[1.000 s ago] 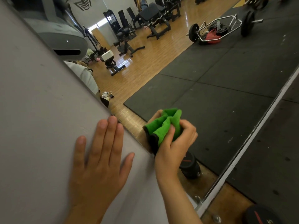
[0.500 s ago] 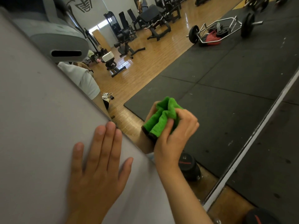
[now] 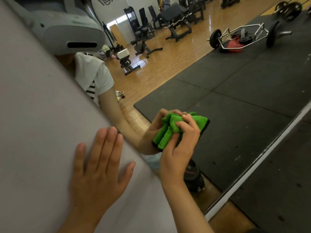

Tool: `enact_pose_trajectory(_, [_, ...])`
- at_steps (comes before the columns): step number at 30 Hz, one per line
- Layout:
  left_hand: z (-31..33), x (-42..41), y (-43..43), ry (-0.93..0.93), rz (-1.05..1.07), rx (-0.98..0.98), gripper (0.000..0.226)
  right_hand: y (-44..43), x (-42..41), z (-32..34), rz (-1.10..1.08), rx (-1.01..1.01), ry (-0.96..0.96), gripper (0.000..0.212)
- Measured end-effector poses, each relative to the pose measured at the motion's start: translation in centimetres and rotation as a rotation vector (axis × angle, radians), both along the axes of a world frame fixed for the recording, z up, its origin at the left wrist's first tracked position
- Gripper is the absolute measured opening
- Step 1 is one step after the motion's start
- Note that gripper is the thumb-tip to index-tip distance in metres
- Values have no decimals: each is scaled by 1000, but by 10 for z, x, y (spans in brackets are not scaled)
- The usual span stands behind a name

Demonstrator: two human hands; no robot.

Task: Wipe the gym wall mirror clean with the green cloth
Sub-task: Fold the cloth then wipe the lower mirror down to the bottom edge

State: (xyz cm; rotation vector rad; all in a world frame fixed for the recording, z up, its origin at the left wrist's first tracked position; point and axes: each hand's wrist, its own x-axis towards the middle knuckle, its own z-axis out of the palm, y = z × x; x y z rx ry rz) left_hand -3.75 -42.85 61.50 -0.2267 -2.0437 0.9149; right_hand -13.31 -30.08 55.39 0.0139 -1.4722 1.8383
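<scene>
My right hand [image 3: 178, 153] has slid the bunched green microfibre cloth [image 3: 168, 133] rightward on the glass wall mirror [image 3: 235, 98], fingers curled round it; my left hand [image 3: 99, 170], spread flat, braces on the grey wall [image 3: 33, 132].

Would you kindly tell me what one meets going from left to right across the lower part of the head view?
Grey wall panel → left hand flat on it → right hand holding the green cloth → white mirror frame → black floor mat.

two hands: left hand [image 3: 99, 169], right hand [image 3: 181, 148]; one green cloth [image 3: 165, 137]; one mirror [image 3: 235, 115]
</scene>
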Motion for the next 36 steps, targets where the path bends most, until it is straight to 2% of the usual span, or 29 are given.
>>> enact_pose_trajectory(3, [2,1,3,-16,-50,53,72,15,-13,11,-8,32,50,26])
enact_pose_trajectory(8, [11,-7,32,-46,-33,118,72,48,-43,34,-16,78,76,25])
enact_pose_trajectory(11, [28,-23,57,-25,-32,133,69,65,-52,31,9,112,36,20])
enact_pose_trajectory(14, [41,-43,81,-9,-48,264,70,65,-39,8,54,111,-37,18])
enact_pose_trajectory(18, [28,-64,102,24,-13,401,70,66,-28,1,83,139,-95,17])
enact_pose_trajectory(24, [9,-79,93,145,45,289,68,96,-58,22,17,345,20,17])
enact_pose_trajectory(29, [3,-85,91,198,64,235,73,103,-43,-11,154,397,-8,19])
enact_pose_trajectory(31, [1,-85,89,210,72,227,75,107,-43,-6,187,393,16,15])
enact_pose_trajectory(36, [0,-85,89,211,86,206,78,118,-78,49,106,268,93,13])
